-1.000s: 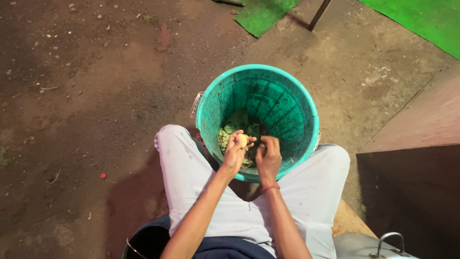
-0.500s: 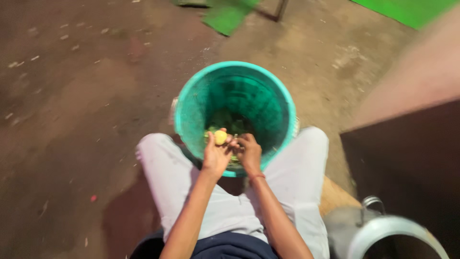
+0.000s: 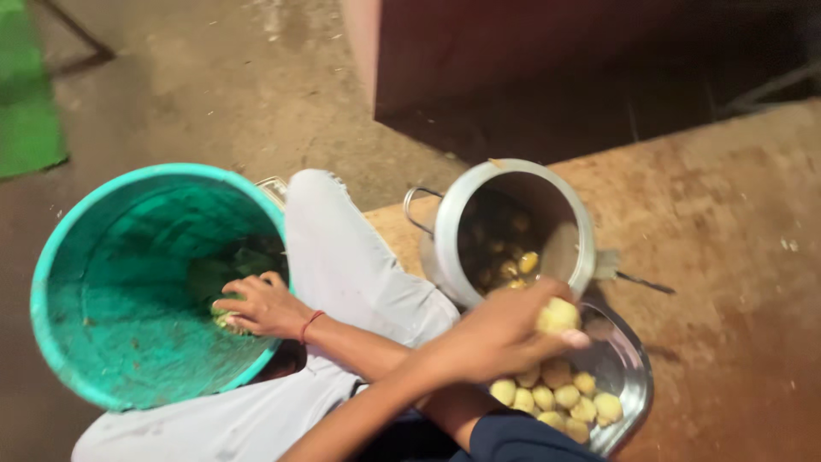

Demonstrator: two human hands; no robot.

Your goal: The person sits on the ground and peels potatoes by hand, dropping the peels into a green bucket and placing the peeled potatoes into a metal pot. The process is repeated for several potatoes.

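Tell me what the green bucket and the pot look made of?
The bucket looks like moulded plastic, matte teal with ribbed walls. The pot looks like metal, probably aluminium or steel: dull silver sheen, thin rim, wire handle.

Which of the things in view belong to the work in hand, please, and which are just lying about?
In use: left hand gripping a peeled potato; right hand inside the teal bucket; steel plate of potatoes; metal pot.
Lying about: green mat; dark cabinet.
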